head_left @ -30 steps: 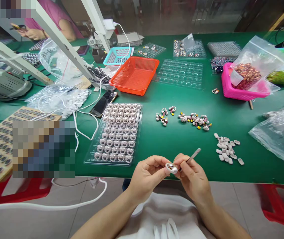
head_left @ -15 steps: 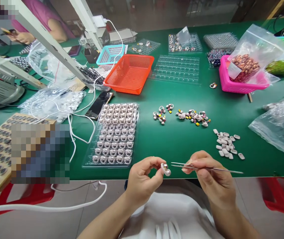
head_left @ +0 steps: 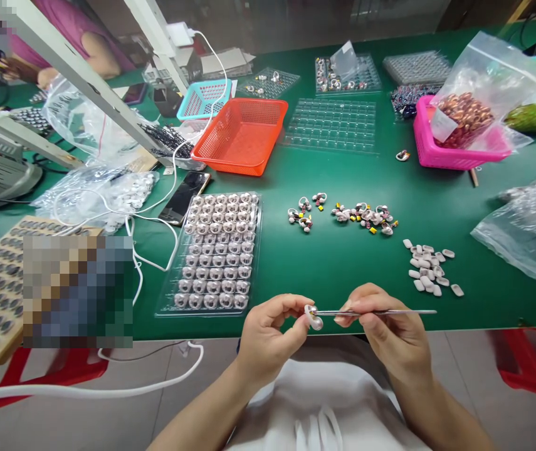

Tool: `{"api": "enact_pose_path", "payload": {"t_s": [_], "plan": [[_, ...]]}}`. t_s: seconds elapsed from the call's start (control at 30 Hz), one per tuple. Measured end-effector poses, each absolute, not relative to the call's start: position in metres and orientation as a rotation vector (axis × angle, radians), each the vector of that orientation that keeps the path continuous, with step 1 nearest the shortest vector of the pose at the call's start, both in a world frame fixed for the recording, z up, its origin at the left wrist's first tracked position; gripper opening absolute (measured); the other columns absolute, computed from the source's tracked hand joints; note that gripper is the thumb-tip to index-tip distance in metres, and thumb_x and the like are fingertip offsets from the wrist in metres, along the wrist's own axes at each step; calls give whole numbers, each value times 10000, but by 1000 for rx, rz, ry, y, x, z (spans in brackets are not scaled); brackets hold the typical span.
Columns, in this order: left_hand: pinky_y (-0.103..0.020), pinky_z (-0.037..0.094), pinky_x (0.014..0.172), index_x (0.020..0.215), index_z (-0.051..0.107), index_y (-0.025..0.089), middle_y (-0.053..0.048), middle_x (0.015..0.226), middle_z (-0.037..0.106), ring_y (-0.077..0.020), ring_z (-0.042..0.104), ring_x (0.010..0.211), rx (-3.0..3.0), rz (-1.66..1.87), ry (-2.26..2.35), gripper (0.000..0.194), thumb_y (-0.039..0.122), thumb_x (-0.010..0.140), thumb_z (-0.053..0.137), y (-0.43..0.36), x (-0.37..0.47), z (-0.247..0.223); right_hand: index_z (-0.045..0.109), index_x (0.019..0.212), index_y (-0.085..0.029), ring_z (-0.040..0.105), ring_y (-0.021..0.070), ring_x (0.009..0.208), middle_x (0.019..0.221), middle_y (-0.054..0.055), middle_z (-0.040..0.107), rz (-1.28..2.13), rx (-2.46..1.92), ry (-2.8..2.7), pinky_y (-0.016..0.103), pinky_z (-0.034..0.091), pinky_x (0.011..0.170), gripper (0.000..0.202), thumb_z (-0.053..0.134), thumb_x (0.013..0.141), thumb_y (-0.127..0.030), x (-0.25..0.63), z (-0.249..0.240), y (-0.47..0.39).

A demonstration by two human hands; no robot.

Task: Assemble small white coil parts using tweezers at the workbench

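left hand [head_left: 274, 335]: thumb and index pinch the white part [head_left: 315, 321] at its left side; other fingers curled, can't make out exactly how.
white part: at the left fingertips, by the near edge of the green bench [head_left: 291, 269], open side roughly toward the right hand [head_left: 397, 332]. Can't tell if it hangs over the bench or just past it.
right hand: fingers closed on the tweezers [head_left: 333, 312] pen-style, thumb below, index on top, handle end sticking out to the right.
tweezers: about level, tips at the opening of the white part. Can't tell if they grip anything in there.
opening: small, with something dark and yellow inside. I'd go in along its axis, light squeeze, no prying; looks like thin wire or flex, easy to nick.
pinch: firm enough to stop the part rolling, not enough to bow the shell. Best on the outer wall, skin off the rim so the tips stay visible.
bracing: hands are apart, only the tool bridges them. Resting a right finger against the left hand would likely cut tip shake.
bench edge: a slip here could drop it on the floor; working a bit further in looks safer.
clusters: loose wired pieces [head_left: 368, 219] and pale caps [head_left: 430, 269] sit ahead and to the right, shell tray [head_left: 211, 312] ahead left. Elbows low, wrists off them.
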State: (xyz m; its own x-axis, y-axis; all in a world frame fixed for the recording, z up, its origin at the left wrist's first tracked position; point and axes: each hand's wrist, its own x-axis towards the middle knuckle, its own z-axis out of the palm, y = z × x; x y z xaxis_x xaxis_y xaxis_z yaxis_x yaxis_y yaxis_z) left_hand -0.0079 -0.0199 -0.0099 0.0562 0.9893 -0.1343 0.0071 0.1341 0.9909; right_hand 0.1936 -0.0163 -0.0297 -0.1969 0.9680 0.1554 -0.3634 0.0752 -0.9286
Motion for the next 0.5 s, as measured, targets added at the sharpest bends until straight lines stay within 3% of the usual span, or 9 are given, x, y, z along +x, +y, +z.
{"api": "enact_pose_path", "payload": {"t_s": [0.5], "plan": [[-219, 555, 641, 885, 786, 155, -55, 727, 765, -135, 693, 643, 812, 870, 980, 122, 225, 786, 796, -19, -15, -4, 744, 962, -224, 691, 171, 686, 857, 44, 625, 1677, -623, -1110, 327, 605, 608, 131, 622, 956, -270, 202, -31, 9]]}}
